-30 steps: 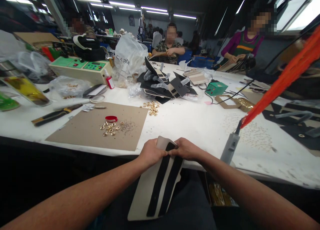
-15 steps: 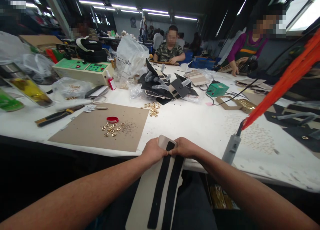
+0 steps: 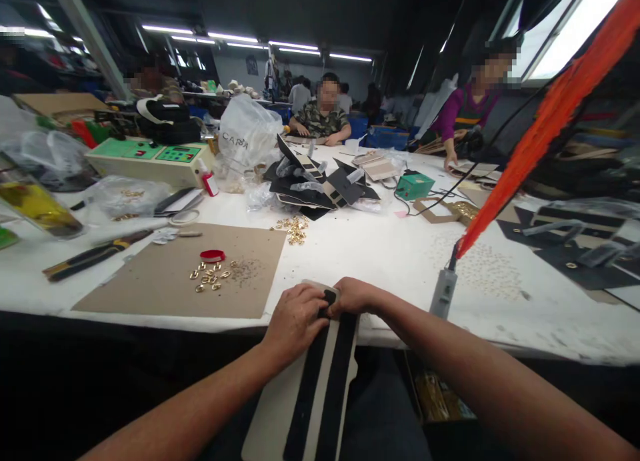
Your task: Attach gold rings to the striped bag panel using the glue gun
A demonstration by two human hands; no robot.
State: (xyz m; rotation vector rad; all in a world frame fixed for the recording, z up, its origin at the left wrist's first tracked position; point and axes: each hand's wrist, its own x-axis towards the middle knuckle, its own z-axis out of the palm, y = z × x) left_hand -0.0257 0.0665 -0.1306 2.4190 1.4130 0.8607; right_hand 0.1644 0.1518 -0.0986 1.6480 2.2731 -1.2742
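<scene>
Over the lap [image 3: 387,401], by the tabletop [image 3: 370,254]: panel [image 3: 277,407] | left hand [image 3: 295,322], right hand [image 3: 354,296]: fingers [image 3: 311,299] clamped on its upper end | tabletop left: bag [image 3: 100,197], gold pieces [image 3: 131,193] inside; bottle [image 3: 44,204], yellow liquid [image 3: 24,195] inside

At 6 o'clock, the frame's bottom edge cut off the striped panel [image 3: 269,414]; the left hand [image 3: 295,319] and right hand [image 3: 353,295] partly hid its far end. Pale specks [image 3: 483,269] at 3 o'clock were too small to identify.
</scene>
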